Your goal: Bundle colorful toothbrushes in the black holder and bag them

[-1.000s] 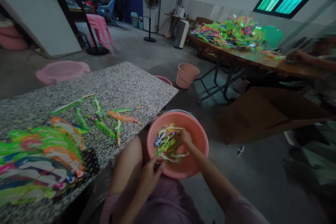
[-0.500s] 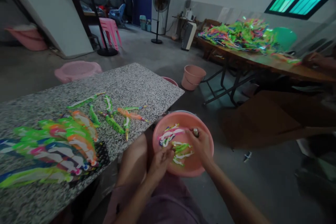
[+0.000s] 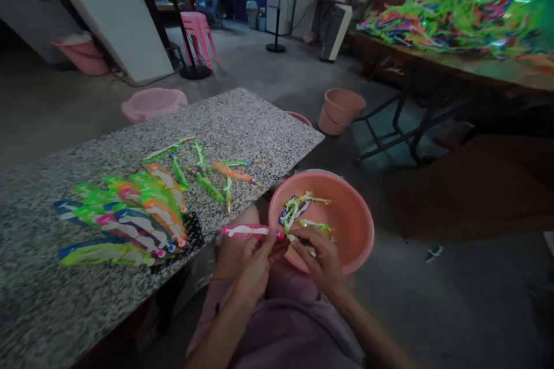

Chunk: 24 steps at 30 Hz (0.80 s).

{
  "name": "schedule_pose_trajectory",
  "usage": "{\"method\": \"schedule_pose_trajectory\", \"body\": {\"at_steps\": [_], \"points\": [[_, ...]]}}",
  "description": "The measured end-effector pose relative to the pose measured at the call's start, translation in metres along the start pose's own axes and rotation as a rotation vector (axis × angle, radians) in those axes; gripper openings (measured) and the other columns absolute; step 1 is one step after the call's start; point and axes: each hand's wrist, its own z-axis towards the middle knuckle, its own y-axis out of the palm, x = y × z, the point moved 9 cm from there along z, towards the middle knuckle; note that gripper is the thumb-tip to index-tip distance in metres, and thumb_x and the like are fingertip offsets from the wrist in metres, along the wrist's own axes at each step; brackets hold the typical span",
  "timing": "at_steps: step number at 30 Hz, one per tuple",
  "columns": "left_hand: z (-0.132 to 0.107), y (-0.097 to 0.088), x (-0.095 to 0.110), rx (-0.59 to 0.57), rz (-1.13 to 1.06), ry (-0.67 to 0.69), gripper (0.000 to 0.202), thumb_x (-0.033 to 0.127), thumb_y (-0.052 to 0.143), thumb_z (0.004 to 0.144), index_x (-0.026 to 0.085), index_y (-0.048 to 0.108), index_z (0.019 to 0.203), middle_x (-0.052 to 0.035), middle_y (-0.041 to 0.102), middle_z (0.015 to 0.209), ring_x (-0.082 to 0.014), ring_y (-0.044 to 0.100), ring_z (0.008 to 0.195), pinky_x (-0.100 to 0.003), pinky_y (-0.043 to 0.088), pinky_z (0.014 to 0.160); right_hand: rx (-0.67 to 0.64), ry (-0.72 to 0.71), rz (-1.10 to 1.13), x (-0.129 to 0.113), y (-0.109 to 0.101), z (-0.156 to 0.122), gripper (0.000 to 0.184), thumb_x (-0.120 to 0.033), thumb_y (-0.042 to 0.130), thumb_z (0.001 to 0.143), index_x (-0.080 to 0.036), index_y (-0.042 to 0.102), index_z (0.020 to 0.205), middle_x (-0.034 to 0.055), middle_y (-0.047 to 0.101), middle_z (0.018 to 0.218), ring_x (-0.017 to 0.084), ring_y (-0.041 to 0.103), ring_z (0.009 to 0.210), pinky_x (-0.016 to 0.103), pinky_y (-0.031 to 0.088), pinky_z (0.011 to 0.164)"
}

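- Pink-and-white plastic strip, lower centre: light, floppy; I'd take it mid-length.
- Left hand: fingers clenched on it.
- Right hand: fingers pinching loose strips in the salmon basin.

A slim plastic strip, bright pink with a white stripe along its middle, was pinched at its right end in the left hand and stuck out nearly level to the left. A loose tangle of narrow plastic strips in white, green, blue and yellow lay heaped toward the left side of a salmon-pink plastic basin. The near end of the tangle ran beneath the fingers of the right hand, close to the basin's near rim.
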Motion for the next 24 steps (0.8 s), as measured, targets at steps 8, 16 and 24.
{"method": "schedule_pose_trajectory", "body": {"at_steps": [8, 16, 24], "points": [[-0.005, 0.01, 0.001, -0.032, 0.029, -0.042, 0.043, 0.041, 0.087, 0.053, 0.014, 0.062, 0.075, 0.0001, 0.07, 0.067, -0.013, 0.066, 0.061, -0.021, 0.052, 0.058, 0.106, -0.002, 0.045, -0.004, -0.007, -0.005, 0.014, -0.025, 0.07, 0.082, -0.025, 0.073, 0.095, 0.0043, 0.071, 0.089, 0.019, 0.066, 0.085, 0.029, 0.052, 0.074], [-0.005, 0.01, -0.001, -0.04, 0.044, -0.026, 0.042, 0.039, 0.086, 0.054, 0.014, 0.06, 0.075, 0.0016, 0.068, 0.066, -0.0123, 0.065, 0.06, -0.022, 0.053, 0.059, 0.128, -0.054, 0.013, -0.007, -0.008, -0.004, 0.008, -0.024, 0.073, 0.079, -0.022, 0.072, 0.087, 0.0036, 0.069, 0.08, 0.017, 0.065, 0.079, 0.028, 0.053, 0.07], [-0.003, 0.002, 0.004, -0.039, 0.129, 0.052, 0.037, 0.038, 0.085, 0.057, 0.014, 0.062, 0.071, -0.0001, 0.068, 0.063, -0.0135, 0.064, 0.058, -0.023, 0.051, 0.058, 0.093, -0.073, -0.031, -0.004, 0.002, -0.008, 0.006, -0.026, 0.069, 0.083, -0.022, 0.072, 0.085, 0.0032, 0.067, 0.077, 0.015, 0.064, 0.07, 0.024, 0.05, 0.062]]}}
